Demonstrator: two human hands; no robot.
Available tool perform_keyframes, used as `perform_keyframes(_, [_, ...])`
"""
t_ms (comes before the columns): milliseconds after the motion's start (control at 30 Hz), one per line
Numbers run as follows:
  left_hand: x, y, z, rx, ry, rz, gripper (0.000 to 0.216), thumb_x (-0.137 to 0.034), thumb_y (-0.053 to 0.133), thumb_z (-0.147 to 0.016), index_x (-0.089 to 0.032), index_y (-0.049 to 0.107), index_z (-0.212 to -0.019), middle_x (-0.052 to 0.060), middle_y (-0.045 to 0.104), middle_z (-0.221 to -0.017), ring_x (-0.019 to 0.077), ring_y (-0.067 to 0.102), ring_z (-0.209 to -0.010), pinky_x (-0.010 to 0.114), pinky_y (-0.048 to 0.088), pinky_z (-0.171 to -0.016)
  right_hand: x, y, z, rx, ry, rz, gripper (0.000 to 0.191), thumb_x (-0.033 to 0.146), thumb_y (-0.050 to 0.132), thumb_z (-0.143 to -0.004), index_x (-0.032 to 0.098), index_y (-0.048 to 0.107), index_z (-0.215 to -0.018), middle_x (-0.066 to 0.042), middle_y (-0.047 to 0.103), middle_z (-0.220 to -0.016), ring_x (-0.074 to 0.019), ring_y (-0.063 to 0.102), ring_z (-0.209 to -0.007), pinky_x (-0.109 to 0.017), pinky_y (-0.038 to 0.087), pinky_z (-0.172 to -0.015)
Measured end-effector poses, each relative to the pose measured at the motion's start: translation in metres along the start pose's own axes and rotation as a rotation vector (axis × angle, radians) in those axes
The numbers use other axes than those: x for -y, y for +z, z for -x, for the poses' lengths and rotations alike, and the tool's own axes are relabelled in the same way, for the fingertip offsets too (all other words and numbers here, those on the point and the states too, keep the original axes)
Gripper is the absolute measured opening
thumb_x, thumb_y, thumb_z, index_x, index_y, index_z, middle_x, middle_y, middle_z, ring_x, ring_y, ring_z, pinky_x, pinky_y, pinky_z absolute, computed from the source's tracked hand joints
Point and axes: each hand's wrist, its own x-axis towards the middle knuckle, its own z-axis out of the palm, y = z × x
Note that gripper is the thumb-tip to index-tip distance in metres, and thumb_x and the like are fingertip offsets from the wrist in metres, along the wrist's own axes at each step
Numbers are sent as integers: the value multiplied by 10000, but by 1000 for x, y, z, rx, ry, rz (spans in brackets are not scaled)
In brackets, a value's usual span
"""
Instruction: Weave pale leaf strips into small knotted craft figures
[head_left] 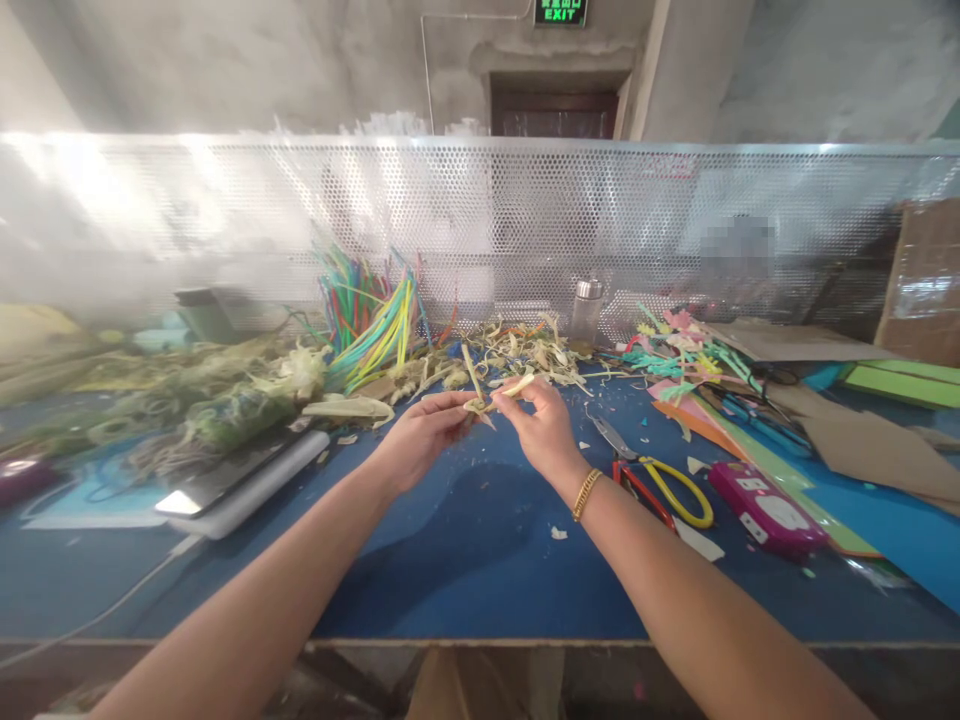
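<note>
Over the middle of the blue table, my left hand [424, 438] and my right hand [543, 424] meet at a pale, husk-like strip [472, 368]. The fingers of both hands are pinched round it, close together. One thin end sticks up between the hands, and another pale end shows above my right fingers. Part of the strip is hidden by the fingertips. Scissors with yellow handles [686, 492] and pliers with red handles [643, 495] lie just right of my right wrist.
Behind my hands lies a heap of pale husk scraps [525, 350]. Colourful pipe-like stems [375, 320] stand back left, near a tablet-like device [247, 480]. A metal-capped bottle [587, 305] stands before the perforated metal screen [450, 220]. Right are a magenta box [766, 508] and cardboard [877, 445].
</note>
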Motion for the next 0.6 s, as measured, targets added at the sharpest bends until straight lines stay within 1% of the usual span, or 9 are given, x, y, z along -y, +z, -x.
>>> perform_keyframes(67, [1, -2, -1, -40, 22, 0, 227, -251, 802, -684, -168, 735, -884, 46, 709, -836, 132, 624, -763, 231, 439, -667, 2, -2, 0, -28, -72, 83, 111, 368, 666, -828, 273, 721, -813, -33, 699, -1021, -228, 591, -1094, -454, 373, -1027])
perform_keyframes(100, [2, -2, -2, -53, 34, -2, 218, -243, 809, -676, -174, 729, -867, 29, 702, -820, 115, 615, -736, 221, 432, -655, 4, -3, 0, -38, -82, 93, 125, 381, 659, -835, 277, 725, -822, -36, 689, -1057, -231, 574, -1125, -459, 361, -1038])
perform_keyframes(200, [4, -3, -3, -80, 50, 8, 222, -227, 827, -653, -182, 708, -834, -7, 678, -760, 86, 585, -666, 211, 428, -638, 11, -6, 3, -69, -64, 25, 286, 457, 558, -894, 261, 721, -767, -45, 658, -1128, -226, 553, -1155, -441, 381, -1021])
perform_keyframes(300, [4, -4, -5, -124, 76, 31, 231, -224, 836, -635, -173, 693, -809, -13, 666, -730, 84, 577, -651, 210, 426, -632, 15, -10, 4, -121, -60, -72, 506, 485, 386, -965, 236, 670, -627, -40, 667, -1074, -209, 572, -1118, -423, 393, -1000])
perform_keyframes(367, [4, -4, -7, -158, 105, 39, 233, -213, 838, -624, -166, 686, -794, -8, 669, -737, 86, 577, -655, 210, 421, -626, 15, -11, 3, -167, -58, -59, 580, 481, 317, -984, 228, 632, -568, -37, 679, -1007, -203, 587, -1076, -423, 386, -995])
perform_keyframes(400, [4, -4, -7, -169, 116, 41, 234, -207, 838, -620, -164, 684, -791, -5, 670, -738, 88, 578, -658, 212, 420, -625, 14, -11, 3, -182, -53, -18, 583, 491, 321, -980, 226, 625, -560, -38, 681, -994, -207, 588, -1063, -429, 380, -995])
perform_keyframes(467, [3, -4, -7, -172, 135, 50, 237, -196, 835, -617, -165, 681, -795, -1, 672, -745, 97, 586, -671, 219, 423, -630, 11, -10, 1, -209, -45, 101, 519, 532, 402, -943, 227, 644, -600, -48, 678, -1010, -228, 579, -1067, -451, 363, -1000])
perform_keyframes(533, [2, -3, -6, -160, 144, 57, 248, -184, 833, -615, -167, 677, -807, -2, 669, -747, 104, 590, -676, 225, 423, -629, 8, -8, 0, -227, -39, 203, 410, 556, 509, -886, 231, 675, -698, -62, 670, -1056, -251, 565, -1090, -471, 352, -1002])
perform_keyframes(600, [1, -2, -5, -151, 142, 60, 270, -175, 833, -614, -171, 667, -827, -4, 666, -755, 108, 591, -682, 228, 424, -629, 7, -6, 1, -226, -38, 249, 331, 539, 572, -854, 236, 686, -784, -66, 673, -1066, -256, 564, -1091, -471, 354, -997])
